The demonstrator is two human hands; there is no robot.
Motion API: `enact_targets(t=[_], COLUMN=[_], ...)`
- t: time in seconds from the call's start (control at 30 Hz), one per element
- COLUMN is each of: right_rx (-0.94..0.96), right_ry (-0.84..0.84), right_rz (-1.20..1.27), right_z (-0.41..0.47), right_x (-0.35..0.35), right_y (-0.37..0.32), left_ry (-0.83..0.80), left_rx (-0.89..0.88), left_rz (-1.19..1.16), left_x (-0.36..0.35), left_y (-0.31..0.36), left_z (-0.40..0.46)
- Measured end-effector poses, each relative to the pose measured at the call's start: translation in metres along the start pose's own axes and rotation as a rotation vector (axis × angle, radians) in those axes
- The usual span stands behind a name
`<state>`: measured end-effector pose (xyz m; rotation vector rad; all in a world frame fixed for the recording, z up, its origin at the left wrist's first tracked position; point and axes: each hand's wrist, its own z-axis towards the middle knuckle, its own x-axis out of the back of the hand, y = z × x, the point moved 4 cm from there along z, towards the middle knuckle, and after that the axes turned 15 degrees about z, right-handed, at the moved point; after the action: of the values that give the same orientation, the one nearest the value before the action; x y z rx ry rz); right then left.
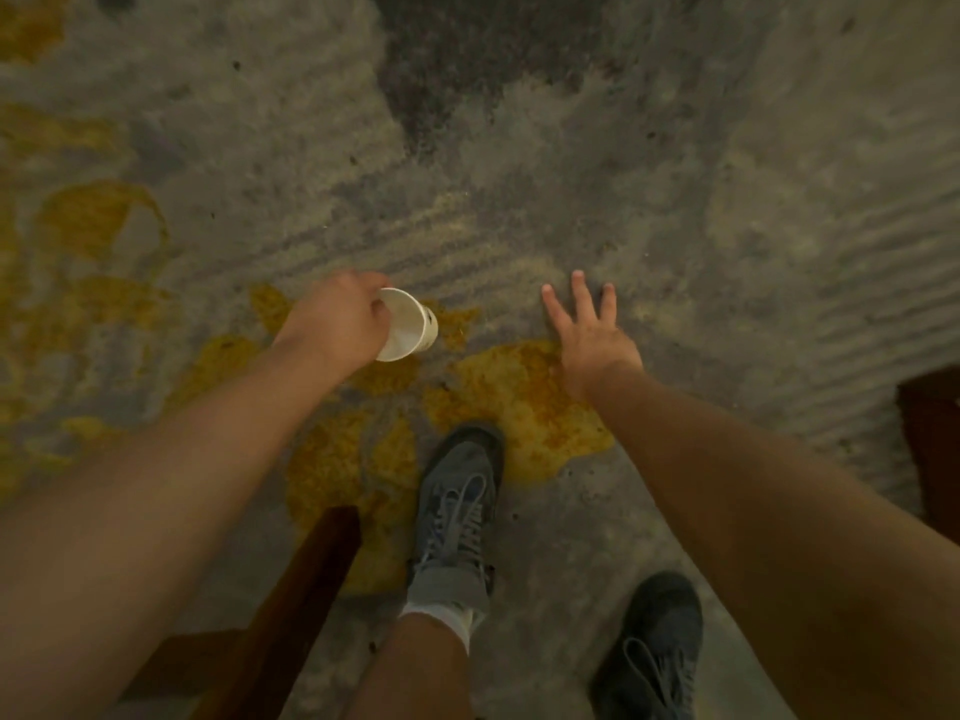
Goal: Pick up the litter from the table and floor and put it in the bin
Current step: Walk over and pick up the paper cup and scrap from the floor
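The person is looking straight down at a rough concrete floor (675, 148) blotched with yellow paint patches (519, 402) and a dark stain (467, 70) toward the top of the view. The left hand (337, 319) is curling around a white paper cup (408, 324), fingers wrapping its rim side; the cup is lying tilted with its open mouth facing toward the camera and its base pointing away to the right. Whether the cup is resting on the floor or being held just above it cannot be told. The right hand (592, 335) is spreading open and empty, fingers splayed, hovering apart from the cup to its right, above the edge of the largest yellow patch.

Below the hands, a grey laced sneaker (460, 506) with a white sock is standing on the floor between the two forearms, its toe touching the yellow patch. A second, darker shoe (654, 652) is sitting near the lower right. A dark brown wooden piece (291, 589), possibly a furniture leg or rail, is slanting up from the bottom edge just beside the grey sneaker, under the left forearm. Another dark brown edge (930, 433) is intruding at the right border. Ahead of both hands the floor is lying open across the upper half of the view.
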<state>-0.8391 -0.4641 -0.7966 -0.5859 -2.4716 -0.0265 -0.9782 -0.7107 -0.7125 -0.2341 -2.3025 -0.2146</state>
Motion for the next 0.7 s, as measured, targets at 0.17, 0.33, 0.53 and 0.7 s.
enact_targets(t=[0.17,0.33,0.53,0.7], right_rx=[0.003,0.046,0.005,-0.087], right_ry=[-0.276,-0.216,-0.092,0.105], right_rz=[0.022,0.095,0.314,0.547], right_z=[-0.012,-0.091,-0.205,-0.246], right_x=[0.053,0.19,0.348,0.458], right_y=[-0.01,-0.009,0.049,0.127], left_ry=[0.017,0.02,0.01,0.073], left_rx=[-0.058,-0.039,-0.071,-0.149], left_rz=[-0.041,-0.063,-0.066,-0.039], left_x=[0.064,0.179,0.332,0.442], left_y=[0.013,0.046,0.147,0.276], left_z=[-0.018,-0.051,-0.074,-0.07])
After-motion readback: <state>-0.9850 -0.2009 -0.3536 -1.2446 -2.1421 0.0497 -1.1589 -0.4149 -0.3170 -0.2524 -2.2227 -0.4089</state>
